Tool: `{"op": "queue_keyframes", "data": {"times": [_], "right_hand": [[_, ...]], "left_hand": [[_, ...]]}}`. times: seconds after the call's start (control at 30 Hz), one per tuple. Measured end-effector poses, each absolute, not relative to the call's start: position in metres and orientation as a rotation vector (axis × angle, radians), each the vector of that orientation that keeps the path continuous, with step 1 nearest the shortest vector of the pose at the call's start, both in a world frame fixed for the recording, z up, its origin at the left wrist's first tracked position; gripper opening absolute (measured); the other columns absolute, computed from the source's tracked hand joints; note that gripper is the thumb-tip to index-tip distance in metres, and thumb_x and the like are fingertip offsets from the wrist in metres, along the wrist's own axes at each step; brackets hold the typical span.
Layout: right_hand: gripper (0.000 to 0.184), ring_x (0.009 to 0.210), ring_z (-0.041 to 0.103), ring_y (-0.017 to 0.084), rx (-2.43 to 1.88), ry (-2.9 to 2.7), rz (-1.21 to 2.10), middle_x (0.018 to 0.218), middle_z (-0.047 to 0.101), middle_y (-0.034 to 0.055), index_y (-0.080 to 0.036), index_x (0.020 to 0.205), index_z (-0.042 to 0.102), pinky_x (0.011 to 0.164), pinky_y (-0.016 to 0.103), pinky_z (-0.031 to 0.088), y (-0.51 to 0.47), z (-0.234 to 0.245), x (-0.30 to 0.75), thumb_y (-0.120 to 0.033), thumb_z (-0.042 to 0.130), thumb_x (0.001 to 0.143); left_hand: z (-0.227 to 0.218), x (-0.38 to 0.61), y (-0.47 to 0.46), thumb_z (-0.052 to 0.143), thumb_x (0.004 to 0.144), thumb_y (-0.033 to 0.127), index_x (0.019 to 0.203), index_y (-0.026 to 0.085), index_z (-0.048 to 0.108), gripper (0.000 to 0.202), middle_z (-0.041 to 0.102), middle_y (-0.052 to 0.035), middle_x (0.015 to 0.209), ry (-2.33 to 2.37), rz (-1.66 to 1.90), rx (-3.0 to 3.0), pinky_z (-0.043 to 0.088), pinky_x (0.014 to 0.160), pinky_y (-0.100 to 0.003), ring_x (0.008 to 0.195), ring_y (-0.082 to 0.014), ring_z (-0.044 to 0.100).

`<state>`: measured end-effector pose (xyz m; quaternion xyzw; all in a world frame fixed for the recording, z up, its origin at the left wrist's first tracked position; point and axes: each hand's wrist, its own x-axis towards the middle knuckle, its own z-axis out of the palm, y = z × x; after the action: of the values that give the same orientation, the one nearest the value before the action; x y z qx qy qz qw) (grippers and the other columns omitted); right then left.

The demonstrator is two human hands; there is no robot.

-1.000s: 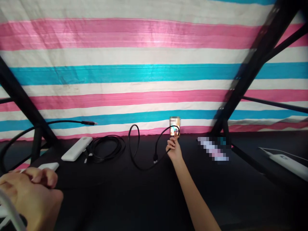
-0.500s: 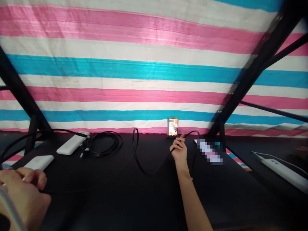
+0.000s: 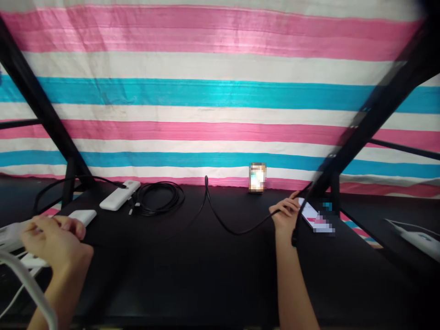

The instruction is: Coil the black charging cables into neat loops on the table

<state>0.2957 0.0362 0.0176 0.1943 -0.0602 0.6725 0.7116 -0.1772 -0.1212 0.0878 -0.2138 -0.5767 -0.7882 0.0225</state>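
right hand (image 3: 284,213) well right of cable coil (image 3: 178,197), fingers closed on black cable (image 3: 237,233), which loops up just right of coil. left hand (image 3: 57,236) left of coil, fingers curled, can't tell if gripping anything. white power bank (image 3: 119,196) just left of coil.

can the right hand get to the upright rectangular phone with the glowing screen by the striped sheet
Probably yes: the right hand is close to the phone and nothing shows between them, though the hand holds a thin black cable that may need putting down first.
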Motion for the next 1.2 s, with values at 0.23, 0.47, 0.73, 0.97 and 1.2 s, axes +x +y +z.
{"op": "queue_keyframes", "data": {"times": [0.23,0.47,0.73,0.97,1.2], "right_hand": [[0.026,0.039,0.054,0.012,0.578,0.013,1.588,0.052,0.058,-0.0045,-0.028,0.095,0.065,0.027,0.018,0.034,0.032,0.025,0.295,-0.018,0.042,0.089],[0.019,0.036,0.051,0.006,0.408,-0.172,1.569,0.05,0.057,-0.0081,-0.028,0.097,0.064,0.028,0.013,0.035,0.031,0.026,0.292,-0.023,0.046,0.09],[0.018,0.061,0.062,0.003,-0.287,-0.642,1.427,0.064,0.063,-0.011,-0.028,0.08,0.065,0.057,0.011,0.053,0.039,0.037,0.263,-0.03,0.077,0.067],[0.021,0.113,0.055,0.022,-0.407,-1.136,1.613,0.11,0.067,0.0038,-0.023,0.076,0.067,0.098,0.04,0.042,0.013,0.037,0.191,-0.041,0.075,0.069],[0.027,0.057,0.064,0.016,-0.448,-1.399,1.971,0.063,0.066,0.0011,-0.019,0.077,0.055,0.061,0.029,0.051,-0.007,0.039,0.174,-0.045,0.064,0.079]], "left_hand": [[0.092,-0.15,-0.122,0.04,0.091,0.029,0.074,0.023,0.027,0.022,0.031,0.0146,0.048,-1.698,-2.552,-0.647,0.026,0.037,-0.013,0.037,-0.0013,0.032],[0.093,-0.139,-0.128,0.035,0.094,0.034,0.084,0.025,0.031,0.014,0.032,0.0127,0.054,-1.572,-2.38,-0.895,0.029,0.041,-0.012,0.042,-0.0011,0.035],[0.096,-0.132,-0.115,0.059,0.082,0.033,0.091,0.021,0.041,0.023,0.043,0.0132,0.05,-1.205,-2.359,-1.376,0.028,0.025,-0.015,0.028,-0.0035,0.035],[0.12,-0.073,-0.103,0.06,0.083,0.033,0.091,0.019,0.049,0.02,0.04,0.0119,0.043,-1.159,-2.612,-1.469,0.028,0.028,-0.016,0.03,-0.0043,0.032],[0.123,-0.056,-0.085,0.058,0.083,0.038,0.087,0.021,0.051,0.018,0.035,0.011,0.044,-1.338,-2.816,-1.428,0.024,0.028,-0.015,0.032,-0.0044,0.028]]}}
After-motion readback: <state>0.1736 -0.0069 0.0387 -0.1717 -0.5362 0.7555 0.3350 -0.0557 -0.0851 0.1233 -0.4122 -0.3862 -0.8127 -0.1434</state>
